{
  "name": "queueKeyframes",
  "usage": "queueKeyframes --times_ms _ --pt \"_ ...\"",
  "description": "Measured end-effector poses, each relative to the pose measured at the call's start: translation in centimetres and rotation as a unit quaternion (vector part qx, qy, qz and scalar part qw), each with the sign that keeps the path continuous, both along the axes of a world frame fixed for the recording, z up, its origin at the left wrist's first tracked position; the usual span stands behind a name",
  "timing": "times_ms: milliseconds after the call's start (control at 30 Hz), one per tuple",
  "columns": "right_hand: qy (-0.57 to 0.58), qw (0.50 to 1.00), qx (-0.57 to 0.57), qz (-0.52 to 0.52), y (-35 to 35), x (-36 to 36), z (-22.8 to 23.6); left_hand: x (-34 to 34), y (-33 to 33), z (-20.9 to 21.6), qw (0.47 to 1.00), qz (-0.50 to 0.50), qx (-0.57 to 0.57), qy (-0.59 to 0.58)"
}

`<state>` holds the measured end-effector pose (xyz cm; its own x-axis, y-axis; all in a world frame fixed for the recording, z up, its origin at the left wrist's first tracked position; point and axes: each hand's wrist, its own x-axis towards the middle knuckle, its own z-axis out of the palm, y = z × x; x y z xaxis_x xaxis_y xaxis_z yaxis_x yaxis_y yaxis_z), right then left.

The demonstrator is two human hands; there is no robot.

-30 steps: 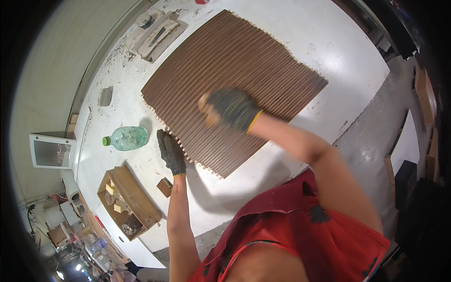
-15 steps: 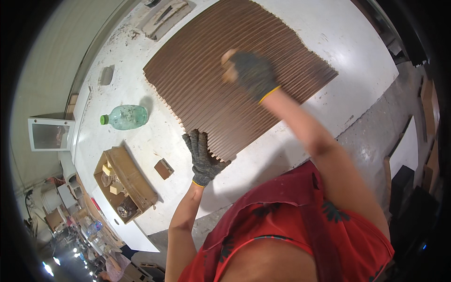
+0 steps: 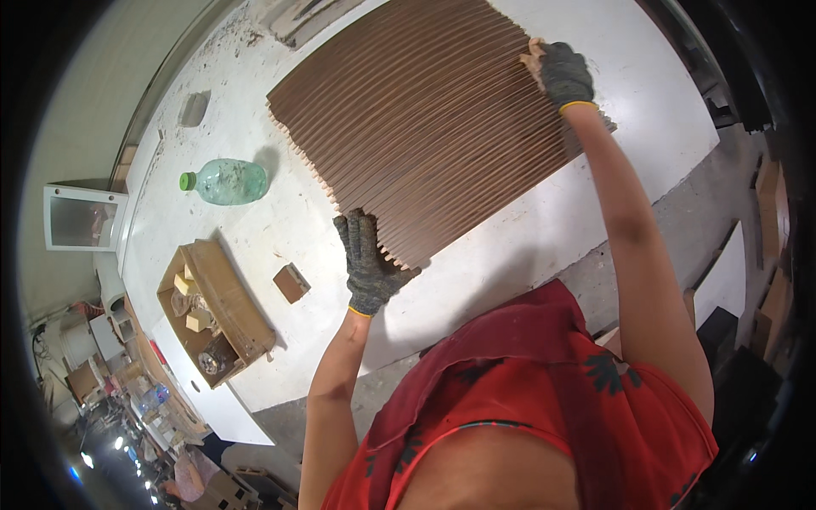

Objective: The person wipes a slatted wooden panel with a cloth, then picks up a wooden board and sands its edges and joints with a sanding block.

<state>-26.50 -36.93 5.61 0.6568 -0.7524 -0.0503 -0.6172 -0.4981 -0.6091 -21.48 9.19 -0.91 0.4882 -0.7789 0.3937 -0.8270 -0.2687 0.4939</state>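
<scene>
A wide brown sheet of narrow wooden strips [image 3: 416,127] lies side by side on the white table, its ends uneven. My left hand [image 3: 370,263], in a dark grey knit glove, presses against the near left ends of the strips. Its fingers are stretched out and the thumb reaches around the near corner. Out at the right end of the strips is my right hand [image 3: 565,75], gloved with bare fingertips. Those fingers are bunched together on the strips' surface; whatever may be under them is hidden.
Left of the strips, a green-capped clear bottle [image 3: 225,182] lies on the white table [image 3: 314,340]. Nearer stand an open cardboard box [image 3: 229,297] with blocks inside and a small brown block [image 3: 291,283]. A grey block [image 3: 194,109] sits farther back. Boards [image 3: 722,272] lean at the right.
My right hand has swept from the middle of the strips out to their right end. My left hand stays at the near left corner. The whole view has shifted slightly.
</scene>
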Motion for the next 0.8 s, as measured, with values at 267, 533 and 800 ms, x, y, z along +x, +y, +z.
queueKeyframes --times_ms 267,533,800 --pt "-0.072 0.911 -0.115 0.388 24.1 -1.1 0.2 -0.3 -0.8 0.4 0.998 -0.001 -0.012 -0.063" --pt "-0.055 0.998 0.018 0.008 2.9 -6.8 -2.5 -0.5 -0.7 0.9 1.000 0.000 -0.013 -0.013" --pt "-0.129 0.985 0.018 0.109 13.1 -4.8 -2.6 -0.5 -1.2 1.1 0.999 -0.003 -0.025 -0.028"
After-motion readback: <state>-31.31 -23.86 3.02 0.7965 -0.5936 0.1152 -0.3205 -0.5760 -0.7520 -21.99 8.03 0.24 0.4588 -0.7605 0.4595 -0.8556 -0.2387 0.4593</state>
